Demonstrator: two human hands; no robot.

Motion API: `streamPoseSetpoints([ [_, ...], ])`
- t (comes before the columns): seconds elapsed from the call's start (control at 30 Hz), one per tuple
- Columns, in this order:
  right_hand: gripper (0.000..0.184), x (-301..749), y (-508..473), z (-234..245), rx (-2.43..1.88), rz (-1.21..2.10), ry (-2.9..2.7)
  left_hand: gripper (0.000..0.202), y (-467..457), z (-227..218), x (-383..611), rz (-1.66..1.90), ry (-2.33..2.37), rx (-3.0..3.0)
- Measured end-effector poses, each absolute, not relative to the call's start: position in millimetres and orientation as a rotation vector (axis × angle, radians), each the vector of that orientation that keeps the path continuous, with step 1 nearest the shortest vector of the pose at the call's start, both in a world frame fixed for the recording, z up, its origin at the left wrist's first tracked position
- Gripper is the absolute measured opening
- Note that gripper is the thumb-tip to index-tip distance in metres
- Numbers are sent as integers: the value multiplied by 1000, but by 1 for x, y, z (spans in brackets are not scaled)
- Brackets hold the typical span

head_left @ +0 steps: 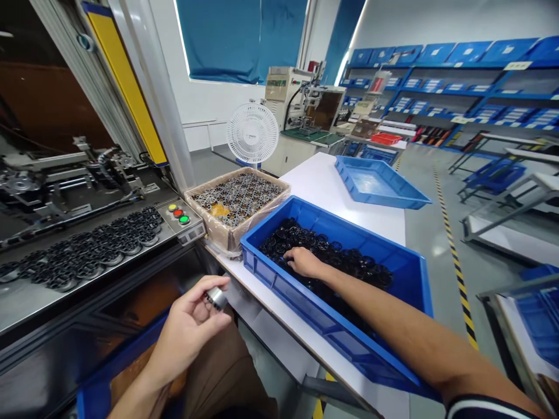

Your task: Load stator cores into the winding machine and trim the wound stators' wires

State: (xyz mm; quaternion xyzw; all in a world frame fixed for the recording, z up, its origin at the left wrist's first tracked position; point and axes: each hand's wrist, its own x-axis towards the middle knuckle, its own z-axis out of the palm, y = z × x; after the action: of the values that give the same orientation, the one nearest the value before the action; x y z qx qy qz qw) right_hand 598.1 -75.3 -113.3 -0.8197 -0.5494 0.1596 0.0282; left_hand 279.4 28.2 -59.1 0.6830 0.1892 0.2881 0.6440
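Inside the blue bin [279, 282] on the white counter [314, 180], the person's right hand [303, 262] dips into loose black parts [358, 262]; its fingertips are hidden, so whether they grip one cannot be told. Left of the bin, nearer the body, the left hand [187, 320] has its fingers half curled around a silver cylinder [217, 298] with a dark edge. Just left of the bin stands a carton [225, 230] of spoked parts [248, 195]; farther left, dark wheel-like pieces [117, 238] lie massed. The work looks unfinished: many loose parts remain in the bin.
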Motion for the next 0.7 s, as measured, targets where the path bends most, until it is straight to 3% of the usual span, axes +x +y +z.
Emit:
streamPoseSetpoints([
  [0.13,26,595,-73,-114,-2495,643,-1831,42,20,-49,274,874,388,2030],
  [0.3,23,590,-74,-103,-2469,568,-1896,52,20,-44,268,938,315,2101],
  [0.5,3,589,-70,-69,-2394,264,-1734,46,16,-42,268,824,350,1703],
  [0.63,18,553,-80,-32,-2232,-6,-1556,41,12,-40,277,702,365,1292],
  [0.7,15,521,-92,-16,-2027,-84,-1562,43,10,-40,283,667,355,1204],
])
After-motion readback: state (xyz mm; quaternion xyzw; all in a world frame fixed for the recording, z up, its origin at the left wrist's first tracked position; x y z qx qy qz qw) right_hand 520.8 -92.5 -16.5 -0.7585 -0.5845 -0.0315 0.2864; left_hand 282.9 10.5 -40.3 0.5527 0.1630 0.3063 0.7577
